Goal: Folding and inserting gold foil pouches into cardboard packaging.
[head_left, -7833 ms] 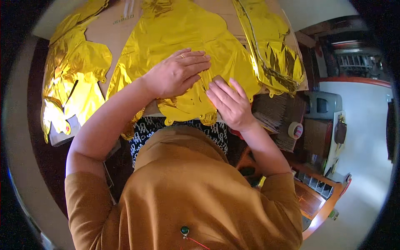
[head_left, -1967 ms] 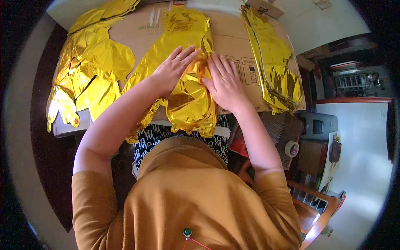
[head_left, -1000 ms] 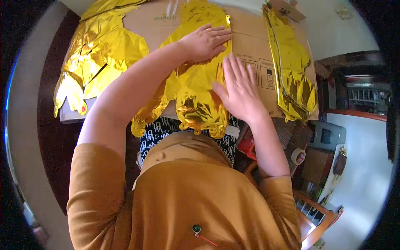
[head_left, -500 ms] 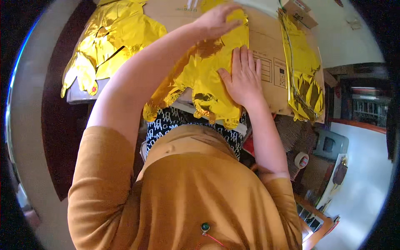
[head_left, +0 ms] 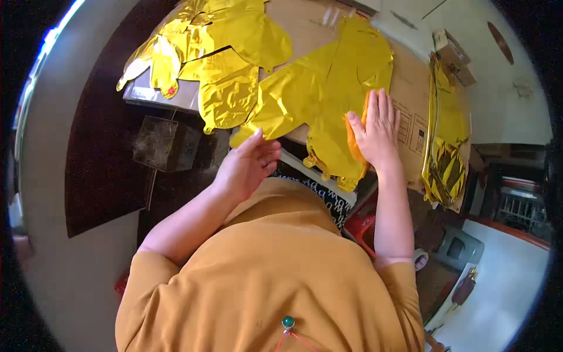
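Two hands worked over a flattened gold foil balloon (head_left: pixel 328 88) that lay on a brown cardboard sheet (head_left: pixel 410 100) covering the worktop. Right hand (head_left: pixel 375 129): fingers spread wide and pressed flat on the balloon's right portion, holding nothing. Left hand (head_left: pixel 249 164): loosely open, empty, lifted just off the near edge of the cardboard, beside the balloon's lower left lobe. More gold foil balloons (head_left: pixel 217 53) lay piled at the worktop's left end, overhanging its edge; a narrow gold foil strip (head_left: pixel 446 135) ran along the right edge, well apart from the hands. Small cardboard box (head_left: pixel 454 56) at the far right corner, contents not visible. Dark box (head_left: pixel 164 144) stood on the floor below the left edge.
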`<state>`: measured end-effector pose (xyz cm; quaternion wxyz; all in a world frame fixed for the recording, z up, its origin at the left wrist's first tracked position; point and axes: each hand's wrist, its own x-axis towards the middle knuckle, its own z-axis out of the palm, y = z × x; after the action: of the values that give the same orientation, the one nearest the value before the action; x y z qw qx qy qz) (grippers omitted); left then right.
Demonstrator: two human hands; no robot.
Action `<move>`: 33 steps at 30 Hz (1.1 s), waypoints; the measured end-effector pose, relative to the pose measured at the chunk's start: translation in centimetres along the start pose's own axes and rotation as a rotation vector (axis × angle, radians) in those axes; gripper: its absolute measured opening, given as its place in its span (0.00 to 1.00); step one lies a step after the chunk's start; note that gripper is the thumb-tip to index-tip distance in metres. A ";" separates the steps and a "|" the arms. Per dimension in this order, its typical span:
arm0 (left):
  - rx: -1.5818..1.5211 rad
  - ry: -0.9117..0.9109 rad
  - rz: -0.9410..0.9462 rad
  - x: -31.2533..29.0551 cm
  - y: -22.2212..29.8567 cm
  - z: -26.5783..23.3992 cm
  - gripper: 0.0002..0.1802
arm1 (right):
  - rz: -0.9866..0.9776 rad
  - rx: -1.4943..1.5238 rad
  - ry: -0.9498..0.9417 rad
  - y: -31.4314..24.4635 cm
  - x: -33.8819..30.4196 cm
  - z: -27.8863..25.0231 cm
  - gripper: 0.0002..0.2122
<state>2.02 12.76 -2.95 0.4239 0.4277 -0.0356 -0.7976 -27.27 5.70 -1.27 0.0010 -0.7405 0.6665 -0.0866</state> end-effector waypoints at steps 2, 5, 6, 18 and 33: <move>0.004 0.043 0.098 -0.5 -0.1 2.5 0.16 | 0.008 -0.006 -0.013 0.2 -0.2 -0.1 0.39; 0.474 -0.079 0.355 -1.0 -0.8 3.5 0.13 | 0.026 -0.017 -0.038 0.6 -0.5 -0.2 0.38; 0.746 -0.141 0.496 -0.8 -0.4 3.5 0.11 | 0.029 -0.026 -0.037 0.8 -0.7 -0.1 0.38; 1.391 -0.951 0.819 2.5 3.8 11.6 0.16 | -0.016 0.127 -0.042 1.3 -1.8 -1.2 0.55; 2.180 -0.556 1.373 10.6 3.3 11.6 0.37 | -0.115 0.064 0.155 3.7 0.4 -1.1 0.20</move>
<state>-7.02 -0.39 -1.22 0.1585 0.2657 -0.9499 -0.0448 -31.07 4.99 -0.56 -0.0318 -0.7682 0.6178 -0.1646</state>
